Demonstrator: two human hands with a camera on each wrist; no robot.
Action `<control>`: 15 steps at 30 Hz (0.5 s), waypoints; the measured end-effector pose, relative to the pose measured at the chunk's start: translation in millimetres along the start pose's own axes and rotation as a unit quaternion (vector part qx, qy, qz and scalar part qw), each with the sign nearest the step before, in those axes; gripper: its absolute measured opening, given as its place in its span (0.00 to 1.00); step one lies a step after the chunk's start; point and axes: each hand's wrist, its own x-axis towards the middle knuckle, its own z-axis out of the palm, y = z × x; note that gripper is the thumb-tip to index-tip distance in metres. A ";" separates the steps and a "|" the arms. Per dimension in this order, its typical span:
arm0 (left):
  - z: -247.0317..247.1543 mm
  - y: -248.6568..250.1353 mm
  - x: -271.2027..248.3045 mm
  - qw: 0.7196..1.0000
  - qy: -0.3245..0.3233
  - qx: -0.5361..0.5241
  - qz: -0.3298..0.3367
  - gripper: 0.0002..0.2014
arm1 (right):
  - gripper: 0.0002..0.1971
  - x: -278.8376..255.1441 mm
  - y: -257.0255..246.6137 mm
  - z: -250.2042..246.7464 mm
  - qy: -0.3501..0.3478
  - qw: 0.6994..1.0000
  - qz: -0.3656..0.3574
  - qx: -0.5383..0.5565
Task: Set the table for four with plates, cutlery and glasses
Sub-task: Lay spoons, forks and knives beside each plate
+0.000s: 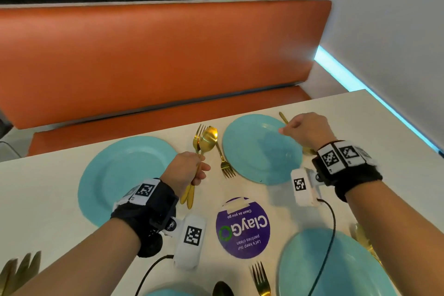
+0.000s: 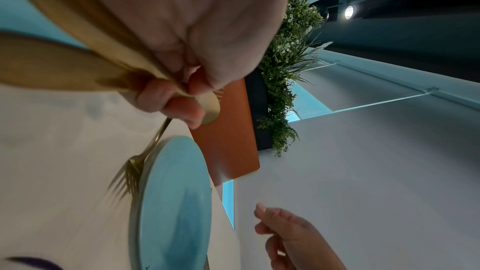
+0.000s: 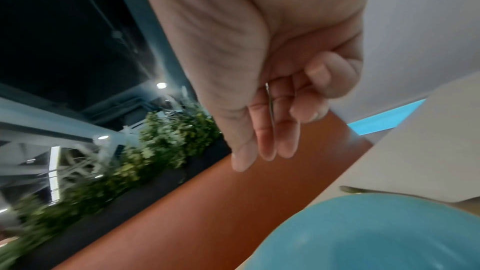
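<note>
My left hand [image 1: 201, 173] [image 2: 182, 106] grips a bundle of gold cutlery [image 1: 206, 139] [image 2: 78, 34], a fork and a spoon at least, upright between the two far blue plates. The far left plate [image 1: 115, 175] lies beside my wrist. A gold fork [image 1: 224, 163] [image 2: 132, 169] lies on the table against the far right plate [image 1: 252, 151] [image 3: 376, 233]. My right hand [image 1: 295, 130] [image 3: 272, 130] hovers over that plate's right rim, its fingers loose and holding nothing I can make out. A gold utensil [image 1: 283, 116] [image 3: 363, 191] lies on the table under it.
A near right blue plate [image 1: 336, 267] has a gold fork [image 1: 260, 279] at its left and gold cutlery [image 1: 362, 238] at its right. A purple round sticker [image 1: 242, 228] marks the table's middle. An orange bench [image 1: 156, 55] runs behind the far edge, with a wall at the right.
</note>
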 end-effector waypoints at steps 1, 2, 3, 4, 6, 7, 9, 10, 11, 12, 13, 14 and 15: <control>-0.4 -0.5 -4.6 1.000 -0.010 0.001 0.003 0.08 | 0.08 -14.8 -9.4 1.2 -0.016 1.000 -0.026 -0.002; -1.0 -1.5 -10.0 1.000 -0.020 0.004 0.004 0.08 | 0.08 -30.6 -19.2 3.5 -0.031 0.998 -0.050 -0.003; -1.7 -2.6 -15.6 0.999 -0.031 0.009 0.004 0.08 | 0.07 -46.0 -28.2 7.3 -0.044 0.996 -0.074 -0.001; -2.6 -4.0 -22.1 0.999 -0.045 0.013 0.004 0.08 | 0.06 -61.0 -36.0 12.2 -0.055 0.994 -0.097 0.003; -5.6 -7.6 -36.6 0.997 -0.076 0.026 0.008 0.08 | 0.08 -92.1 -49.5 25.3 -0.070 0.988 -0.134 0.011; -8.0 -9.7 -43.4 0.995 -0.092 0.037 0.010 0.08 | 0.10 -106.3 -55.3 33.2 -0.073 0.985 -0.156 0.005; -17.4 -14.0 -60.3 0.990 -0.126 0.059 0.011 0.10 | 0.11 -136.0 -67.3 47.1 -0.067 0.975 -0.211 -0.014; -23.5 -15.9 -69.0 0.987 -0.143 0.072 0.007 0.10 | 0.11 -150.5 -73.3 52.7 -0.064 0.970 -0.236 -0.020; -30.2 -17.3 -77.3 0.983 -0.160 0.086 0.002 0.10 | 0.12 -164.2 -79.2 57.1 -0.063 0.965 -0.252 -0.028; -37.1 -18.3 -85.2 0.980 -0.173 0.100 -0.006 0.10 | 0.12 -176.7 -84.4 61.0 -0.067 0.962 -0.262 -0.039; -44.8 -19.9 -92.7 0.976 -0.184 0.111 -0.013 0.10 | 0.13 -188.5 -89.8 65.0 -0.072 0.959 -0.268 -0.050; -52.4 -21.1 -100.0 0.973 -0.194 0.121 -0.019 0.11 | 0.14 -200.0 -94.9 68.7 -0.077 0.958 -0.268 -0.061; -60.0 -22.7 -105.9 0.971 -0.202 0.128 -0.023 0.11 | 0.14 -210.7 -99.6 72.2 -0.081 0.959 -0.264 -0.070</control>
